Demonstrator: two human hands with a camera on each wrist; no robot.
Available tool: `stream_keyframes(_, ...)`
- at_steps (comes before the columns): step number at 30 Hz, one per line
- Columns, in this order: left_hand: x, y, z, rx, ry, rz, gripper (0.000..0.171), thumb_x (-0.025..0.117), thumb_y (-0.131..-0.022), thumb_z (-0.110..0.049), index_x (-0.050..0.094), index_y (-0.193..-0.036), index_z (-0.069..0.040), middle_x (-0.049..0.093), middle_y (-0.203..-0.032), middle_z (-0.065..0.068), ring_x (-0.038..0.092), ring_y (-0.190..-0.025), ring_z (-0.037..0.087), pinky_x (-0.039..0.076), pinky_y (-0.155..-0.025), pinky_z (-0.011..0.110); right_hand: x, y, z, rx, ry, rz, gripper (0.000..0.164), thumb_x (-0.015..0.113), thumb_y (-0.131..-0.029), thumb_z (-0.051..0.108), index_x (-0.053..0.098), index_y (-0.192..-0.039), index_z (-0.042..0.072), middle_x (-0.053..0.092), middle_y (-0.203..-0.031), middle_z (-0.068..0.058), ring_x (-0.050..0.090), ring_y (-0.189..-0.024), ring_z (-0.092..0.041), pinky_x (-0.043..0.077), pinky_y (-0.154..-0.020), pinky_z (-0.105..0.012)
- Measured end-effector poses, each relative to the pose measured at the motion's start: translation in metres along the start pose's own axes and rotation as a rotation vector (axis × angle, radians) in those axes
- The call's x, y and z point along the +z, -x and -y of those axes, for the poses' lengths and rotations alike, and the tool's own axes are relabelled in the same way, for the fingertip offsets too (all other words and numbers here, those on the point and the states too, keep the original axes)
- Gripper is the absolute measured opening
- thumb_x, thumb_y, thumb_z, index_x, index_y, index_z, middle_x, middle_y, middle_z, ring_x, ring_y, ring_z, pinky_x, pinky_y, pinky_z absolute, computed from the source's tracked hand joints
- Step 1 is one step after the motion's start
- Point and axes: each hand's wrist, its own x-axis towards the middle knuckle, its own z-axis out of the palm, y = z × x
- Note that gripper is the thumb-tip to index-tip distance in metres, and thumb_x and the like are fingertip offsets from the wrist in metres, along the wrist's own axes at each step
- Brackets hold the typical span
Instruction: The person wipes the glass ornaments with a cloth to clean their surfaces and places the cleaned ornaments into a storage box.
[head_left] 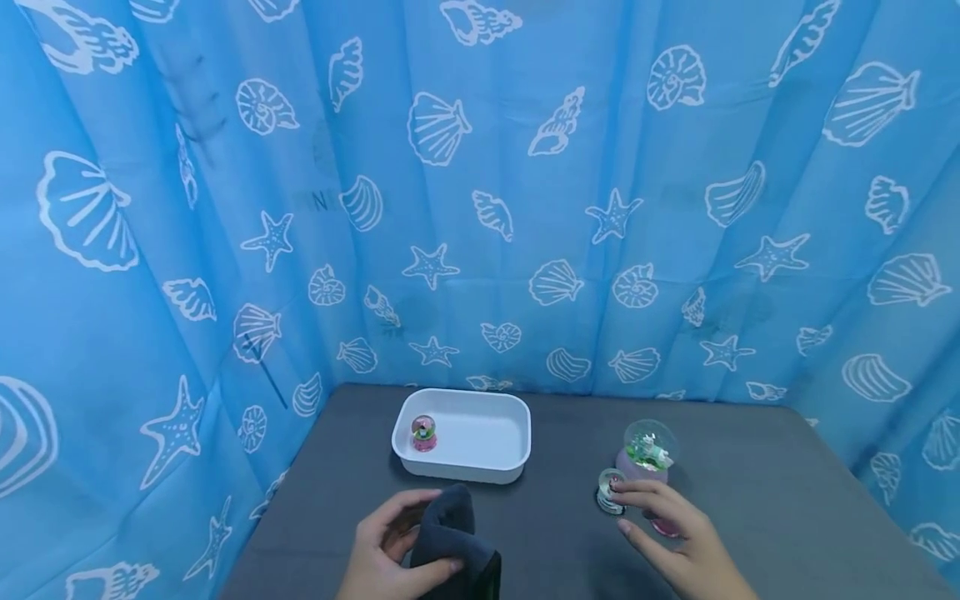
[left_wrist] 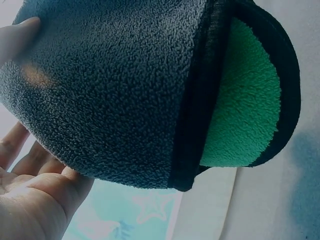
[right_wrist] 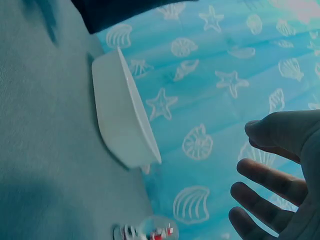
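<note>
My left hand (head_left: 397, 546) holds a folded, plush cleaning cloth (head_left: 453, 533) at the near middle of the table. In the left wrist view the cloth (left_wrist: 115, 95) is dark grey with black edging, and a green side shows at its fold. My right hand (head_left: 671, 537) reaches over the table's right part, thumb and fingers spread apart, fingertips right by a small clear snow globe (head_left: 606, 498). That small globe (right_wrist: 159, 231) appears low in the right wrist view, apart from the fingers. Behind it stands a larger snow globe (head_left: 647, 450) with a pale purple base. Another pink piece (head_left: 664, 527) is partly hidden by my right hand.
A white rectangular tray (head_left: 461, 473) stands toward the back left of the grey table (head_left: 555, 467). Inside it, at the left end, sits a small pink-based snow globe (head_left: 423, 435). A blue curtain (head_left: 480, 175) with white shell prints hangs around the table.
</note>
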Motion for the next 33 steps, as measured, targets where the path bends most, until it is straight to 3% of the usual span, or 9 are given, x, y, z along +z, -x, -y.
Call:
stream_keyframes(4,0.002,-0.001,-0.002,-0.041,-0.004,-0.007,0.064,0.091,-0.078,0.001,0.066,-0.135,-0.009,0.065,-0.138,0.017,0.072,-0.112,0.027,0.064,-0.098,0.036,-0.005,0.007,-0.005,0.017,0.062,-0.055,0.053,0.082,-0.084,-0.01,0.074,-0.126,0.021,0.069,-0.123,0.006,0.058,-0.086,0.002,0.046,-0.065,-0.013)
stream_keyframes(6,0.003,-0.001,-0.003,-0.048,-0.006,-0.01,0.063,0.091,-0.078,0.001,0.066,-0.135,-0.009,0.066,-0.137,0.016,0.072,-0.112,0.028,0.064,-0.098,0.036,-0.006,0.01,-0.007,0.023,0.085,-0.082,0.055,0.083,-0.081,-0.012,0.074,-0.125,0.02,0.069,-0.12,0.005,0.055,-0.082,0.001,0.045,-0.064,-0.014)
stream_keyframes(13,0.005,0.001,-0.004,-0.01,-0.017,0.002,0.063,0.09,-0.08,0.001,0.064,-0.136,-0.007,0.065,-0.137,0.018,0.072,-0.11,0.028,0.064,-0.098,0.036,-0.014,0.017,-0.012,0.147,0.158,-0.119,0.048,0.084,-0.084,-0.005,0.075,-0.124,0.021,0.068,-0.122,0.012,0.057,-0.109,0.017,0.053,-0.079,-0.005)
stream_keyframes(23,0.006,0.001,-0.004,0.014,-0.011,0.018,0.063,0.089,-0.081,0.001,0.063,-0.138,-0.005,0.064,-0.138,0.019,0.072,-0.109,0.03,0.064,-0.099,0.038,-0.023,0.022,-0.026,0.222,0.232,-0.18,0.051,0.087,-0.082,-0.004,0.073,-0.128,0.013,0.057,-0.126,0.024,0.048,-0.113,0.022,0.052,-0.078,-0.005)
stream_keyframes(28,0.007,0.001,-0.005,-0.017,-0.018,-0.004,0.063,0.09,-0.079,0.001,0.065,-0.135,-0.008,0.065,-0.137,0.016,0.072,-0.109,0.029,0.064,-0.099,0.036,-0.024,0.026,-0.032,0.299,0.258,-0.182,0.048,0.087,-0.085,0.003,0.071,-0.13,0.01,0.062,-0.125,0.008,0.048,-0.107,0.021,0.058,-0.072,-0.018)
stream_keyframes(33,0.009,0.001,-0.006,0.005,-0.028,-0.024,0.063,0.091,-0.077,0.003,0.065,-0.134,-0.008,0.066,-0.136,0.016,0.071,-0.108,0.028,0.064,-0.099,0.035,-0.026,0.028,-0.039,0.407,0.234,-0.14,0.048,0.085,-0.091,0.01,0.068,-0.135,0.009,0.063,-0.13,-0.009,0.041,-0.104,0.027,0.063,-0.073,-0.026)
